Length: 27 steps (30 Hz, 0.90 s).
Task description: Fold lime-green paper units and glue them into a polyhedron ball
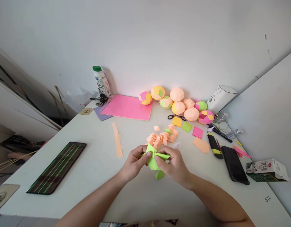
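Between my two hands, above the white table, is a green folded paper piece [151, 161] made of joined flaps. My left hand [136, 160] pinches its left side, thumb on the front face. With thumb and fingers, my right hand [172, 164] grips a narrow green flap on the right. Just below lies a separate green folded paper unit [159, 175], partly covered by the right hand. Right behind the hands sits a pile of peach folded paper units [157, 138] with a little green among them.
Several paper balls [176, 94] line the wall, near scissors [176, 117] and coloured paper squares [186, 126]. A pink sheet [127, 107], bottle [102, 82] and keys [102, 99] stand back left. Rightward are a utility knife [215, 146], phone [234, 164] and milk carton [267, 170]; leftward, a dark striped panel [56, 167].
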Motion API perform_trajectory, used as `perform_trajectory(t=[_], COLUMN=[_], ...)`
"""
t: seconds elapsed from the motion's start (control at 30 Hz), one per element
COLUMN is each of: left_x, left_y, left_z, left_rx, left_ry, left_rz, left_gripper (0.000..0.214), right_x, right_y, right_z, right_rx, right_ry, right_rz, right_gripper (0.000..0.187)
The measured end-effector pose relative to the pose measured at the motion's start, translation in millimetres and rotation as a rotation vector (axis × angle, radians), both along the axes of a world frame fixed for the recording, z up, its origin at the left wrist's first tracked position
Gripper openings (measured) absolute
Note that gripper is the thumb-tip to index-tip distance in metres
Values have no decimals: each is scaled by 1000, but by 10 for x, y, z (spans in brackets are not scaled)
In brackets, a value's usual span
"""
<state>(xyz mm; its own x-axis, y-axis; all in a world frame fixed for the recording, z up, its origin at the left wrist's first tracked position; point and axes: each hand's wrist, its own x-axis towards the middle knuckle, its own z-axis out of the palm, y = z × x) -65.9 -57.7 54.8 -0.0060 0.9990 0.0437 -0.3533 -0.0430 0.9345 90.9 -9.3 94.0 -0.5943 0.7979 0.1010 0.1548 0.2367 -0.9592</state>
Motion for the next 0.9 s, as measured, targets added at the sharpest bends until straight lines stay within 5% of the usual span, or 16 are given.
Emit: perform_trajectory(t=[0.27, 0.47, 0.9], left_x=[-39, -24, -32], left_y=[-2, -7, 39], left_z=[62, 49, 76], left_rx=[-63, -93, -149], left_ry=[-14, -23, 47], left_rz=[-183, -37, -54], left_gripper=[26, 31, 34], right_x=[116, 126, 104], right_y=[194, 287, 346], right_z=[36, 65, -3], right_rx=[-397, -519, -443], right_ry=[-109, -11, -9], right_rz=[257, 341, 216], right_gripper=[26, 33, 28])
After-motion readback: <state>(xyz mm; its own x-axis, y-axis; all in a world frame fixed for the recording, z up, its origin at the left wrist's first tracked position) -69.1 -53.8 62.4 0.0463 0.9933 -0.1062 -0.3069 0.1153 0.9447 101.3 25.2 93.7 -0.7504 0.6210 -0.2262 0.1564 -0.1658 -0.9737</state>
